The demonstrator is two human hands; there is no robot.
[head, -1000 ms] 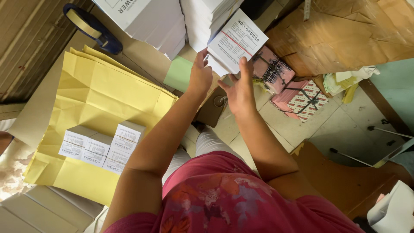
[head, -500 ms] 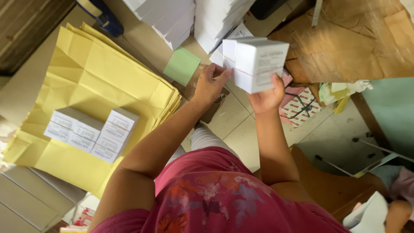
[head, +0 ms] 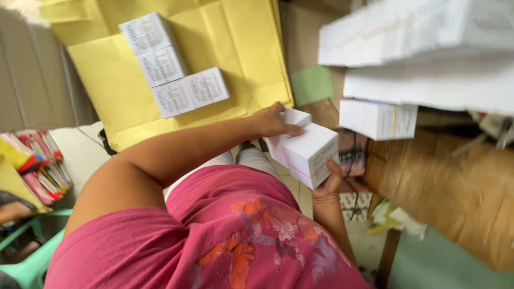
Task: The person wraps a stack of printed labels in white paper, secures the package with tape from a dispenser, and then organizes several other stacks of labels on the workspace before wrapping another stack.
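A bundle of small white boxes (head: pixel 308 152), bound with a thin band, is held between both my hands just above my lap. My left hand (head: pixel 273 120) grips its upper left side. My right hand (head: pixel 332 182) supports it from below, fingers curled under the edge. Three more white printed boxes (head: pixel 171 67) lie flat on a stack of yellow paper envelopes (head: pixel 235 32) to the left. Another white box bundle (head: pixel 377 119) sits just right of the held one, under taller stacks of white boxes (head: pixel 428 48).
Brown paper (head: pixel 460 187) covers the surface at the right. A green paper square (head: pixel 311 84) lies beside the envelopes. Patterned small packets (head: pixel 353 155) show behind the held bundle. Colourful packets (head: pixel 37 166) stand at the left, above a green plastic chair (head: pixel 27 262).
Both hands have brought the white box bundle down from the stacks toward my body. The view has swung, so the yellow envelopes now lie at the top.
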